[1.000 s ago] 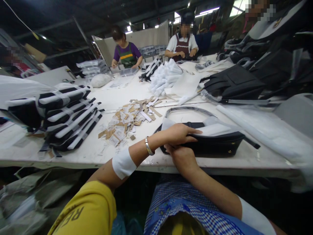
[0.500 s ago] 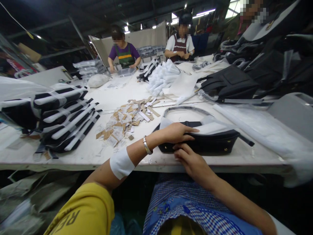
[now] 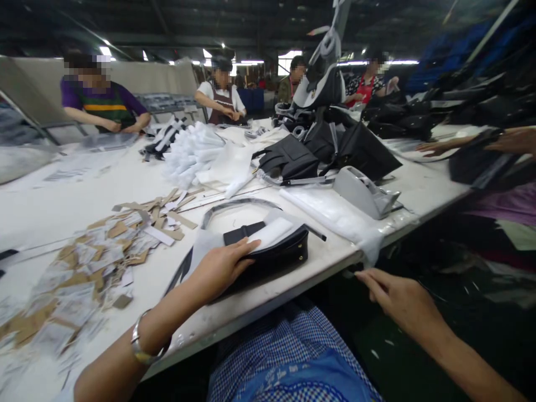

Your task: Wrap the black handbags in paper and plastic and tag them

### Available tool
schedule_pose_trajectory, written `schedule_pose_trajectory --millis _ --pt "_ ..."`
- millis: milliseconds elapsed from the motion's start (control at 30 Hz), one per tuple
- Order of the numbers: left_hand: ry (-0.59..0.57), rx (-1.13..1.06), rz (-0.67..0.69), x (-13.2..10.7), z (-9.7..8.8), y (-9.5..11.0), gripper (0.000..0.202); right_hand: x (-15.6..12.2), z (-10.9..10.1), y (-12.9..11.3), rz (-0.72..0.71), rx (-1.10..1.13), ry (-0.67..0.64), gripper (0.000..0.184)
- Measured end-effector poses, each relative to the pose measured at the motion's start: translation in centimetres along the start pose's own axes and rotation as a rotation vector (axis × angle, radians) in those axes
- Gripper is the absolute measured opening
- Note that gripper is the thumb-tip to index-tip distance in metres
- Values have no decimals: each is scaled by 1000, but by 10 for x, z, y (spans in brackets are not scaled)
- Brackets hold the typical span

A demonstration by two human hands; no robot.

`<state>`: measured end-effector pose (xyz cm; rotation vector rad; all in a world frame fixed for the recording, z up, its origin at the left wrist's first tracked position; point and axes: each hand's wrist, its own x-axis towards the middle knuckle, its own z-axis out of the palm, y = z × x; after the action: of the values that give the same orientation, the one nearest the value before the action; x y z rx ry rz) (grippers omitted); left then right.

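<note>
A black handbag [image 3: 272, 254] lies near the front edge of the table, with white padding [image 3: 276, 230] over its upper side. Its handle [image 3: 240, 204], in a clear wrap, loops out behind it. My left hand [image 3: 224, 265] is closed on the bag's near-left edge, fingers on the padding. Past the table edge, to the right of the bag, my right hand [image 3: 391, 296] is held in a pinch. A small pale bit shows at its fingertips, too small to name. A clear plastic sheet [image 3: 330, 215] hangs over the edge just above those fingers.
Paper and card tags [image 3: 104, 257] are heaped on the left. White foam strips [image 3: 192, 148], several black bags [image 3: 288, 159] and a grey tape dispenser-like object [image 3: 362, 190] stand further back. Several co-workers are around the table; a person's hands [image 3: 511, 142] hold a dark bag at right.
My right hand has left the bag and swung right, beyond the table edge. The left hand stays on the bag. The view has turned to the right.
</note>
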<state>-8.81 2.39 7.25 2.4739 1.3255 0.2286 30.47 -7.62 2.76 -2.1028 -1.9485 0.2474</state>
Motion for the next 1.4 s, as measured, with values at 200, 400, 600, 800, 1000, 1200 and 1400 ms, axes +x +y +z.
schedule_pose_trajectory --millis 200,400,600,800,1000,1200,1400 --pt "-83 -69 4 5 -22 4 44 108 1 -47 -377 -83 320 35" --pt "-245 -181 79 22 -44 -3 45 162 28 -44 -397 -161 221 33" --pt "-268 -235 101 27 -43 -10 47 114 1 -87 -474 67 537 30" --pt "-304 -329 155 33 -43 -17 47 36 30 -198 -1094 255 259 27" --pt "-269 -290 111 31 -40 -12 47 39 75 -266 -1083 1 253 31" --pt "-241 -280 87 28 -39 -12 47 49 75 -284 -1091 -113 276 29" --pt "-237 -253 76 27 -40 -10 47 47 70 -281 -1109 -56 199 22"
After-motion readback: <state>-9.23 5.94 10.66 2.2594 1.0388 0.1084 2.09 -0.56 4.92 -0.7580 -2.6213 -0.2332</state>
